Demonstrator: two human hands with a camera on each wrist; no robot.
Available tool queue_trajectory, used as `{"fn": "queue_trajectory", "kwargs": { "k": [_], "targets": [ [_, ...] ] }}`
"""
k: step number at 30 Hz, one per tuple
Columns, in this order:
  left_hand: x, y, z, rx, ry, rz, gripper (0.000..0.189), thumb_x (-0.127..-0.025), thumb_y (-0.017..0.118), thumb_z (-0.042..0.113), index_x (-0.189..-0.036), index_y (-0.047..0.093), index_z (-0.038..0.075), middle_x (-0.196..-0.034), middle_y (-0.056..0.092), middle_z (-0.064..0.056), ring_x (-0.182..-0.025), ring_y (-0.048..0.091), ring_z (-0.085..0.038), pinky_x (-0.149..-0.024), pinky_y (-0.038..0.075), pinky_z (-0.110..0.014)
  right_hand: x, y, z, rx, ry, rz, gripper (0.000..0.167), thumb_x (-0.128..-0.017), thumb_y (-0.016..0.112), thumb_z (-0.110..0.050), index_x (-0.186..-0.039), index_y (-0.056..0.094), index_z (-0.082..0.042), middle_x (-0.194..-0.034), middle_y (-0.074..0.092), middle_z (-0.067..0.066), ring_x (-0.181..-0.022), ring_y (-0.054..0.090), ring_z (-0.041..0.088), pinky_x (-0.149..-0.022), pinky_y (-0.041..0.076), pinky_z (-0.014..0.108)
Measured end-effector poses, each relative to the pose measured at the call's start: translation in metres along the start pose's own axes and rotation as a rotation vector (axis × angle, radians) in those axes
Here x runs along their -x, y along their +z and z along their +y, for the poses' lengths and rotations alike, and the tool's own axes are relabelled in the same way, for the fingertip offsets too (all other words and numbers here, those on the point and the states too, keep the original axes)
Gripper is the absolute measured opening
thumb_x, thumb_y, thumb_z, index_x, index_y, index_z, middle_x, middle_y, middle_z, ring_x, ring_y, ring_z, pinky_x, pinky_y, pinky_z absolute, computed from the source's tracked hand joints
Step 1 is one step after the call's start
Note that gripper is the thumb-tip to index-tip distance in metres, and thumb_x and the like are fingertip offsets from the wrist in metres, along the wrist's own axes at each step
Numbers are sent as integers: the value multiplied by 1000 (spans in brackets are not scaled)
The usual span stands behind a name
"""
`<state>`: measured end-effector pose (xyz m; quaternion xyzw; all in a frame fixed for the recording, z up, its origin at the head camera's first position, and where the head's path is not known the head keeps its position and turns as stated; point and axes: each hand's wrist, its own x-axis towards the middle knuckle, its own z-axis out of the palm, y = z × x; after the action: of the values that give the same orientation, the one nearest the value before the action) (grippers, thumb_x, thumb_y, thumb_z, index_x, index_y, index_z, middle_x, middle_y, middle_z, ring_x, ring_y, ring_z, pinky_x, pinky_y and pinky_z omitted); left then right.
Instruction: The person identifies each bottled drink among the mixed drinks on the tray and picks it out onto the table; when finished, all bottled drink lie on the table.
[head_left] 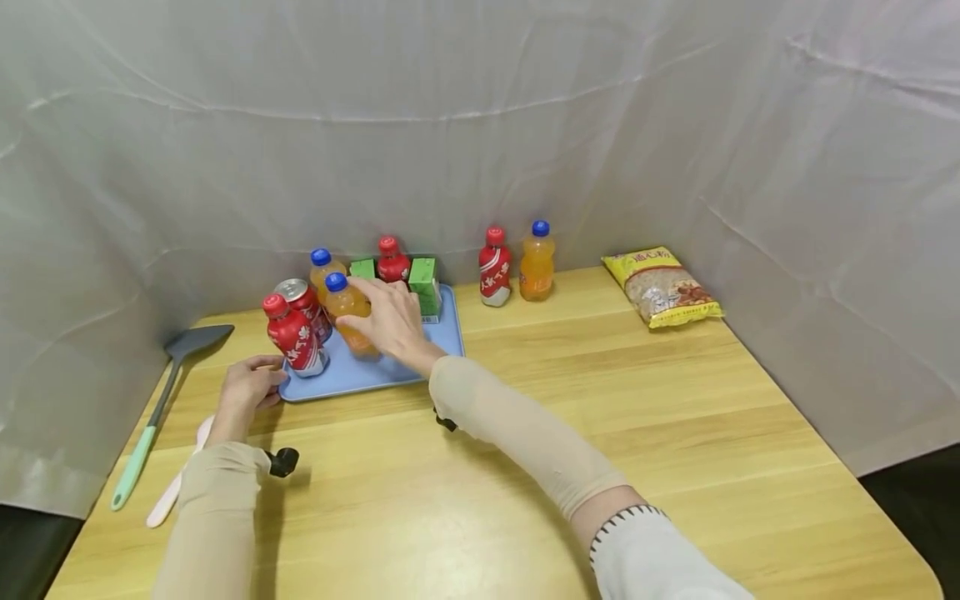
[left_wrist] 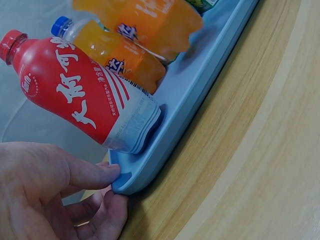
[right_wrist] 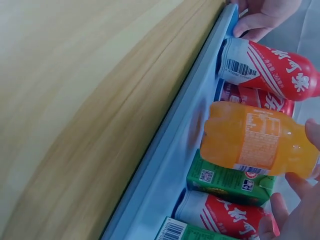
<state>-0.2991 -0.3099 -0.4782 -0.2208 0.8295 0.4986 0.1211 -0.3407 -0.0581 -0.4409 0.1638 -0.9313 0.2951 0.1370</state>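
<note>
My left hand (head_left: 247, 385) pinches the near left corner of a blue tray (head_left: 352, 385), thumb on the rim and fingers below. My right hand (head_left: 393, 321) reaches over the tray and grips an orange soda bottle (head_left: 347, 310) near its blue cap, between thumb and fingers. The bottle's base is close over the tray floor. On the tray, a red-labelled bottle (left_wrist: 75, 90) stands by the left corner, with a red can (head_left: 300, 298) behind it. A second orange soda bottle (head_left: 322, 265), green cartons (head_left: 425, 287) and another red bottle (head_left: 392, 263) stand farther back.
Right of the tray stand a red bottle (head_left: 495, 271) and an orange soda bottle (head_left: 537, 265). A yellow food bag (head_left: 663, 287) lies at the back right. A spatula (head_left: 161, 400) and a pale pink utensil (head_left: 168, 498) lie on the left. Grey sheeting (head_left: 465, 125) encloses the table's back and sides.
</note>
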Motion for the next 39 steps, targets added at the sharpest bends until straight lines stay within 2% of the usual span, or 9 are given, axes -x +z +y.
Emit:
{"fn": "queue_trajectory", "kwargs": {
  "k": [6, 12, 15, 17, 20, 23, 30, 33, 39],
  "targets": [
    [1, -4, 3, 6, -2, 13, 55, -104, 58, 11, -157, 47, 1, -118, 58, -9, -88, 56, -8, -68, 58, -18, 3, -19, -3, -81, -38, 52, 71, -91, 78, -55, -153, 54, -33, -143, 67, -5, -114, 57, 15, -97, 46, 31],
    [2, -5, 3, 19, -22, 15, 54, -105, 57, 12, -157, 46, 2, -121, 57, -9, -89, 56, -8, -68, 57, -18, 9, -37, -4, -195, -77, 79, 68, -91, 80, -49, -152, 57, -28, -150, 63, -3, -131, 58, 19, -112, 47, 37],
    [2, -6, 4, 23, -19, 20, 55, -105, 57, 12, -157, 46, 2, -131, 56, -14, -87, 56, -6, -68, 57, -17, 10, -46, -3, -242, -101, 107, 67, -91, 82, -45, -151, 58, -25, -147, 65, -2, -128, 62, 18, -105, 52, 31],
    [2, -6, 4, 21, -21, 23, 55, -105, 57, 11, -158, 45, 3, -139, 54, -17, -86, 56, -5, -67, 57, -17, 12, -53, -2, -265, -106, 121, 67, -91, 82, -43, -150, 59, -24, -140, 68, -2, -118, 65, 16, -94, 54, 25],
    [2, -6, 4, 12, -32, 21, 55, -106, 56, 12, -159, 44, 4, -147, 50, -19, -89, 57, -7, -67, 56, -17, 16, -63, -1, -287, -89, 131, 67, -90, 83, -43, -150, 59, -25, -129, 71, -3, -104, 64, 13, -80, 51, 19],
    [1, -5, 4, 5, -47, 20, 55, -106, 55, 13, -159, 44, 5, -147, 50, -18, -98, 57, -12, -66, 56, -16, 20, -73, 0, -311, -52, 138, 68, -89, 83, -45, -150, 59, -27, -125, 71, -4, -99, 62, 10, -76, 49, 18],
    [-1, -4, 5, 9, -66, 26, 55, -106, 55, 12, -160, 44, 6, -139, 52, -16, -106, 54, -18, -65, 55, -16, 33, -97, 8, -387, 14, 147, 68, -88, 83, -48, -149, 60, -30, -144, 66, -7, -101, 66, 10, -72, 53, 21],
    [0, -3, 5, 5, -61, 27, 54, -106, 55, 12, -159, 45, 6, -130, 54, -12, -100, 55, -15, -66, 55, -16, 38, -105, 16, -401, 14, 163, 67, -88, 84, -45, -149, 61, -28, -142, 68, -6, -101, 67, 11, -70, 56, 23],
    [4, 0, 5, -3, 1, 23, 55, -103, 60, 10, -156, 48, 2, -102, 58, -1, -81, 56, -5, -66, 57, -17, 48, -127, 41, -386, 44, 208, 69, -89, 85, -42, -150, 60, -25, -145, 67, -3, -106, 65, 16, -81, 54, 28]
  ]
}}
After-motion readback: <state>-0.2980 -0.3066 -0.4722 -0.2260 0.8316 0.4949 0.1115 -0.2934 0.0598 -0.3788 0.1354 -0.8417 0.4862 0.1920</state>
